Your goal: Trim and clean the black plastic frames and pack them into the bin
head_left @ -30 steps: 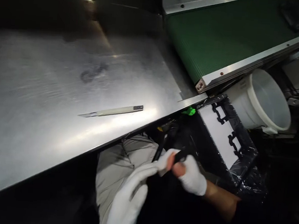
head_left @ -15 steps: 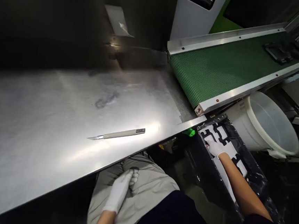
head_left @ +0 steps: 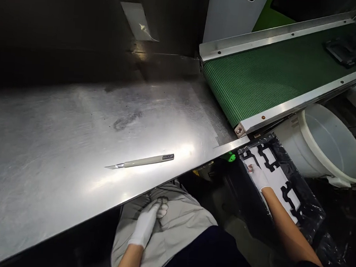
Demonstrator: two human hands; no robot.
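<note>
My left hand (head_left: 147,222), in a white glove with darkened fingertips, rests on my lap with its fingers curled closed; I see nothing in it. My right hand (head_left: 257,176), also gloved, reaches into a box (head_left: 311,199) lined with black plastic film. Its fingers are curled at a black plastic frame part (head_left: 249,154) in the box's near-left corner, partly covering it. More black frame parts (head_left: 268,158) lie on a white sheet (head_left: 278,175) inside. A craft knife (head_left: 144,161) with a pale handle lies on the metal table (head_left: 55,147), blade to the left.
A green conveyor belt (head_left: 264,78) with metal rails runs to the upper right, carrying dark parts (head_left: 347,50) at its far end. Behind the box stands a large white bin (head_left: 314,137). A green object (head_left: 231,157) sits under the table edge. A pale strip (head_left: 139,21) is on the dark back panel.
The view has shifted slightly. My right hand has drawn back a little over the box, showing more of the frame parts. My left hand stays on my lap.
</note>
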